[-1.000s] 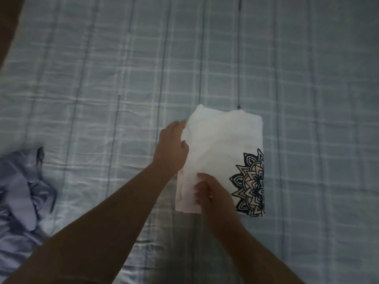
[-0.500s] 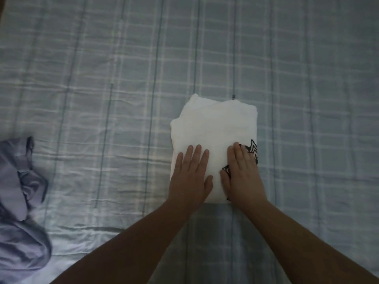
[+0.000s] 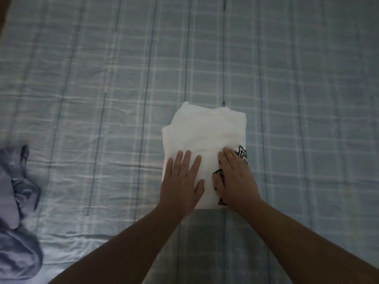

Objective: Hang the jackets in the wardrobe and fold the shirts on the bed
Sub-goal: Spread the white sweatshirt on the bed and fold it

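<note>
- We have 1 white T-shirt (image 3: 205, 132) folded into a compact rectangle. It lies on the plaid sheet of the bed (image 3: 102, 78), a little right of centre in our view.
- Our left hand (image 3: 182, 181) lies flat on its near left part, fingers straight and slightly spread.
- Our right hand (image 3: 235, 181) lies flat just beside it, covering most of a black geometric print (image 3: 243, 156). Neither hand grips anything.
- We judge this shirt nearly done: the folds are in, and only pressing flat seems left.
- At least 1 crumpled lilac garment (image 3: 16, 201) waits well apart at the bed's left edge. We cannot tell if it is a shirt or a jacket.
- No wardrobe or hanger shows, so we cannot judge the jackets.
- We see no brand, label or readable writing.
</note>
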The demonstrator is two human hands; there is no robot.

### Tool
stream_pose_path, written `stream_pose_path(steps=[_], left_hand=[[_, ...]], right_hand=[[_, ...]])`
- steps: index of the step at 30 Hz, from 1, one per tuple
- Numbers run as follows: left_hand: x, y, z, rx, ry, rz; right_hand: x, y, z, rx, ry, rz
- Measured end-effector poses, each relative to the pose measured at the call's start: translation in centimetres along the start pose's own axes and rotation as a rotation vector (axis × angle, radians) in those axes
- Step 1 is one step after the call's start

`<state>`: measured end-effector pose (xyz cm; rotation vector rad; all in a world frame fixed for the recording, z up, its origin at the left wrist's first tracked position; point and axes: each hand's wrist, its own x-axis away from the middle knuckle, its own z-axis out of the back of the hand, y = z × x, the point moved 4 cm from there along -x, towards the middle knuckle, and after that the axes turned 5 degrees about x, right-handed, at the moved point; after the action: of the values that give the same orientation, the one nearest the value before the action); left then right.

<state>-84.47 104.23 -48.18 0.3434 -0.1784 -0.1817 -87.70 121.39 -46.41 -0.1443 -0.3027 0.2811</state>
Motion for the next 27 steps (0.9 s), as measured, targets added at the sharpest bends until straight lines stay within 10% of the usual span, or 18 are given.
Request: stream_pose_path(steps=[18,27], left_hand=[[-7.3,-1.9,0.5,-0.081,-0.034,0.087],[1.8,-0.9,0.8,-0.049,-0.117,-0.306]], right_hand=[[-7.3,3.7,0.1,0.127,0.026,-0.005],[3.6,3.0,-0.2,0.071,0.03,0.383]])
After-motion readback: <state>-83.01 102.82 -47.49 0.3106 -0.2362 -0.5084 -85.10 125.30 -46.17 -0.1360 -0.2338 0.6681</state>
